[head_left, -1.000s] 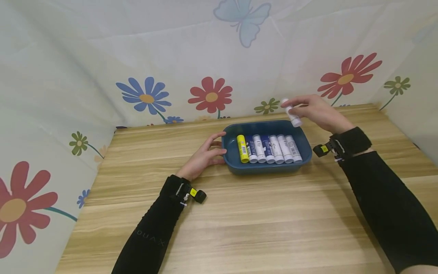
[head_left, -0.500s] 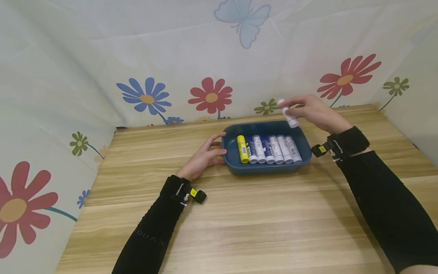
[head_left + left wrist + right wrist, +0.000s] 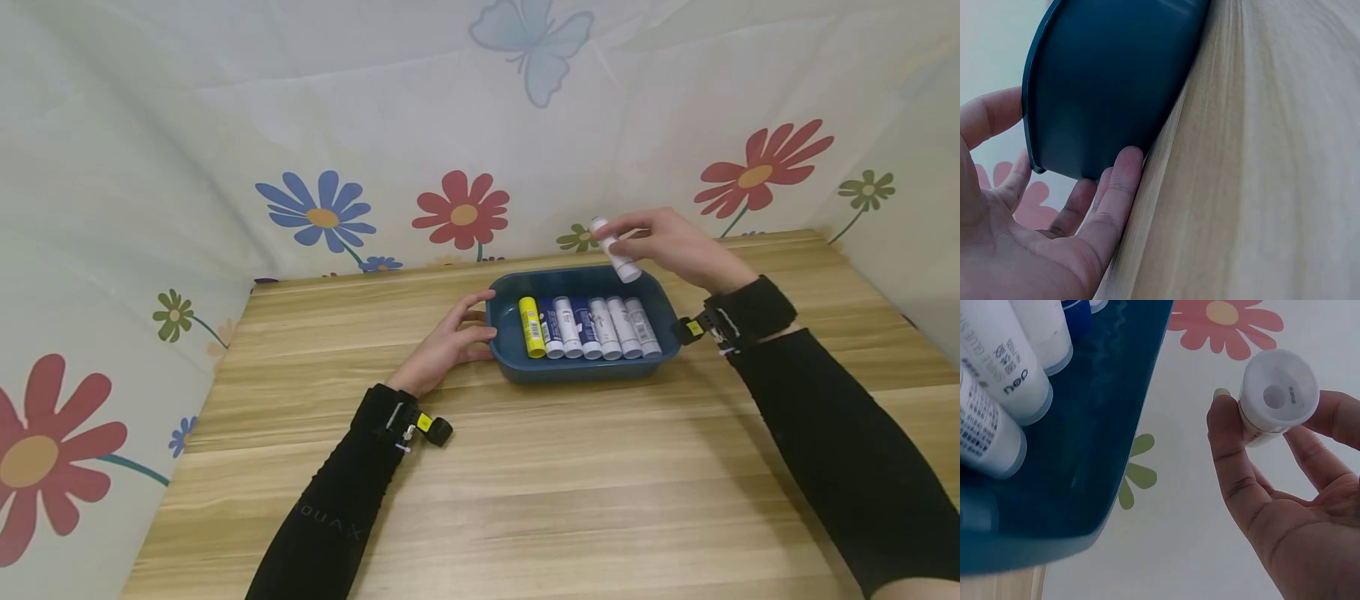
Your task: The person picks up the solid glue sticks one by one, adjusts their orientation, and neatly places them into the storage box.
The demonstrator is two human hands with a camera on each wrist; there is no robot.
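A blue plastic bin (image 3: 582, 373) stands on the table, holding a row of several glue sticks. One is yellow (image 3: 532, 327); the others are white or blue and white, and lettering on a white one (image 3: 1013, 375) shows in the right wrist view. My left hand (image 3: 447, 342) rests its spread fingers against the bin's left end, one fingertip at the rim and others low on the outer wall. Above the bin's back right rim, my right hand (image 3: 675, 243) pinches a white glue stick (image 3: 618, 252) between thumb and fingers, tilted, its round end facing the right wrist camera.
The wooden table (image 3: 525, 483) extends in front of the bin. Behind it hangs a pale curtain (image 3: 390, 100) with flower and butterfly prints, continuing along both sides. The camera on the right wrist (image 3: 690, 329) overlaps the bin's right rim in the head view.
My right hand has moved left with the glue stick, bringing it further over the bin's back edge. The left hand and the bin have stayed in place.
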